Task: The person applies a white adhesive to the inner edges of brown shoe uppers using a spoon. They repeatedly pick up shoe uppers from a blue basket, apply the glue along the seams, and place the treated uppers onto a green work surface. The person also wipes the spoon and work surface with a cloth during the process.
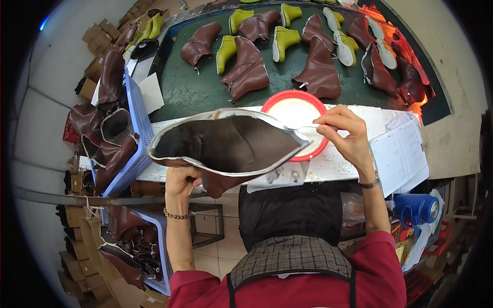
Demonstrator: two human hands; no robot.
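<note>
My left hand point(181, 180) is closed on a brown leather boot upper point(226, 177), gripping it from below on its near left side. The upper's wide opening faces up, showing a dark lining and a whitish edge. Between the thumb and fingers of my right hand point(348, 131) is pinched a thin, pale-handled tool point(309, 126), perhaps a brush. Its far end lies by the right tip of the upper's edge; I cannot tell whether they touch. Beneath them stands a red-rimmed bowl point(294, 94) of white liquid, partly covered by the upper and my fingers.
Beyond the white worktop lies a green belt point(179, 84) with several brown uppers point(246, 72) and yellow-green boot-shaped pieces point(285, 41). Orange light glows at its right end. Blue baskets point(131, 154) of uppers stand left; an open notebook point(398, 154) and blue jug point(415, 208) are right.
</note>
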